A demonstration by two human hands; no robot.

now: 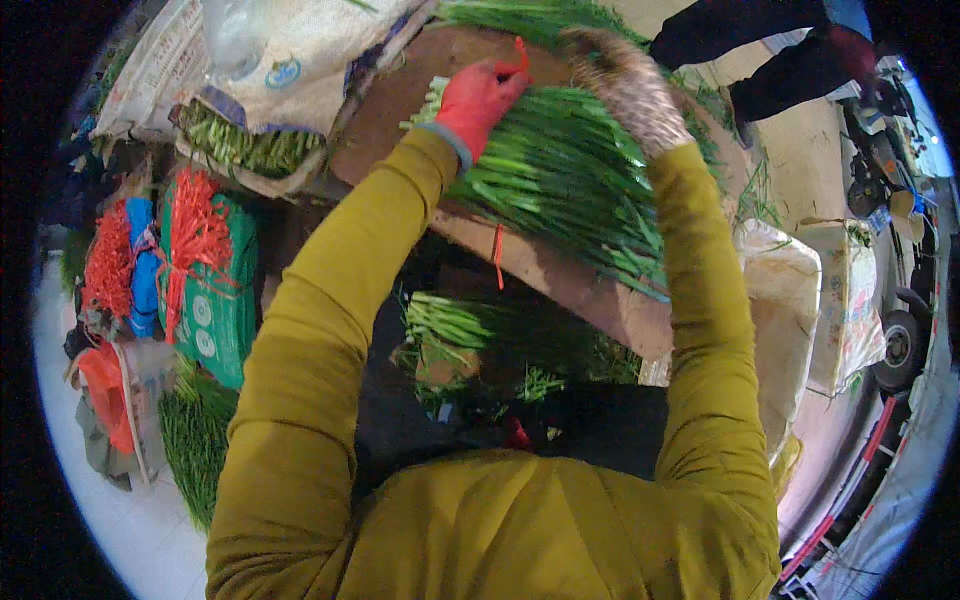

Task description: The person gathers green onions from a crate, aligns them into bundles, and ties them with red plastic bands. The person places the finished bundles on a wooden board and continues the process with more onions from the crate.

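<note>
My left hand (pixel 480 101), in a red glove with a grey cuff, pinches a red plastic strip (pixel 521 52) whose end stands up from the fingers. Under and beside it lies a thick bundle of long green stalks (pixel 562 157), resembling chives, pale ends to the left. A second red strip (pixel 499 256) hangs from the bundle's near side, over the edge of the brown board (pixel 367 142). My right hand (pixel 604 64), in a mottled glove, is motion-blurred above the bundle's far right part. Whether its fingers hold anything is unclear.
More green stalks (pixel 540 19) lie at the board's far side. A woven sack (pixel 300 75) of stalks stands left, above a green pack tied with red strips (pixel 202 262). Below the board is another bunch (pixel 446 319). Pale sacks (pixel 780 292) stand right. A person's dark-clothed legs (pixel 750 52) are beyond.
</note>
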